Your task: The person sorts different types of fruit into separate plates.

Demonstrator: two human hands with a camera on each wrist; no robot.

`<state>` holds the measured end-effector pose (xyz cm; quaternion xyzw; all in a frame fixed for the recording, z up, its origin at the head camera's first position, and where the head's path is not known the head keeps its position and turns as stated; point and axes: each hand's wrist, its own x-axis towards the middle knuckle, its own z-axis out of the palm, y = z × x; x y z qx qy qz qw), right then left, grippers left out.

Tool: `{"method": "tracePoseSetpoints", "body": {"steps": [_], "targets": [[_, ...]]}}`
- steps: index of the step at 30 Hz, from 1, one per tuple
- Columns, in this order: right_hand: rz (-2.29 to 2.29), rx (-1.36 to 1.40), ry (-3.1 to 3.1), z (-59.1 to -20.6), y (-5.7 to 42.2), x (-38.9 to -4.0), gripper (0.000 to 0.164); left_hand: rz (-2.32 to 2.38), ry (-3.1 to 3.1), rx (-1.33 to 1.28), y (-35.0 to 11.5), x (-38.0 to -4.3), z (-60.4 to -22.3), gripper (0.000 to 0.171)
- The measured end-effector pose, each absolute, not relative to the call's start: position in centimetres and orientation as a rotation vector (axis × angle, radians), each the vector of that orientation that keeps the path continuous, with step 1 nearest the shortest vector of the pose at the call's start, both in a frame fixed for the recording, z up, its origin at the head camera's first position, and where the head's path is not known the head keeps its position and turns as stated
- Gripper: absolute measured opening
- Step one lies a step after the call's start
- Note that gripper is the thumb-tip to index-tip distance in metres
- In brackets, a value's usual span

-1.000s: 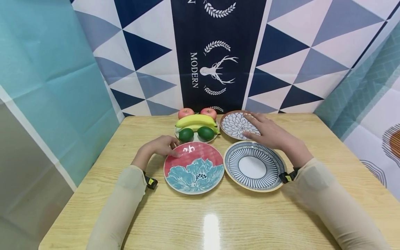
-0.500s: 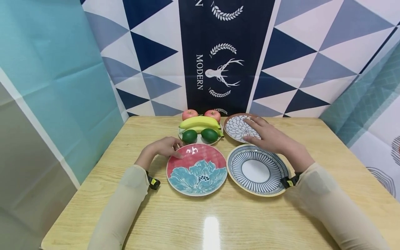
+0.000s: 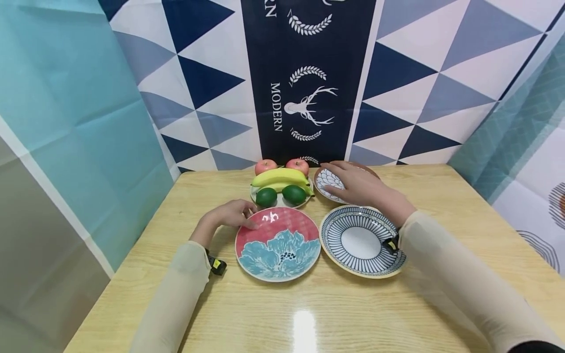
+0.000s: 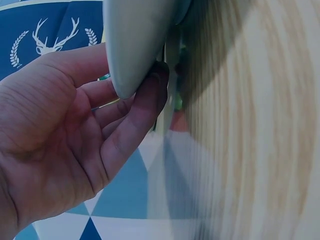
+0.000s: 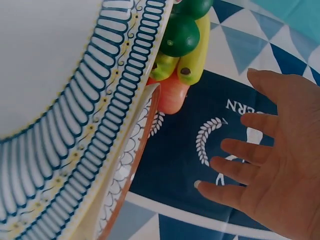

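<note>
My left hand (image 3: 236, 214) holds the far-left rim of a red plate (image 3: 265, 223) with a blue flower on it, thumb on top and fingers curled beneath. The left wrist view shows that plate's pale underside (image 4: 135, 35) between the thumb and fingers. My right hand (image 3: 359, 182) hovers with spread fingers over a white petal-patterned plate with a brown rim (image 3: 328, 182), hiding much of it. Nothing lies within that hand in the right wrist view. Under the right wrist sits a blue-striped plate (image 3: 359, 242), beside the red one.
Behind the red plate, a small white plate (image 3: 281, 200) bears bananas (image 3: 280, 177), two dark green fruits (image 3: 293, 194) and two apples (image 3: 297, 166). A patterned backdrop (image 3: 304, 108) rises at the wooden table's (image 3: 247, 314) far edge.
My right hand has moved left and farther over the brown-rimmed plate, covering more of it. My left hand keeps its hold on the red plate. The head view has shifted slightly.
</note>
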<state>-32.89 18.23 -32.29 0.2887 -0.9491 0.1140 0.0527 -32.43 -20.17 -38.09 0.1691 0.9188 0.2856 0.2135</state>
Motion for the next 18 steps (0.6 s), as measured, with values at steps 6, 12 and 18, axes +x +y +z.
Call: {"method": "tracePoseSetpoints", "body": {"steps": [6,12,18], "targets": [[0.389,0.911,-2.886,-32.0,16.6,-33.7,0.073,0.791,2.549,0.48,-20.2,-32.3,-38.3,0.036],[0.388,0.93,-2.878,-32.0,15.5,-34.6,0.071,0.796,2.543,0.493,-20.2,-32.5,-38.6,0.037],[0.368,0.932,-2.875,-32.1,14.5,-35.5,0.068,0.813,2.537,0.485,-20.1,-32.5,-38.5,0.035]]}}
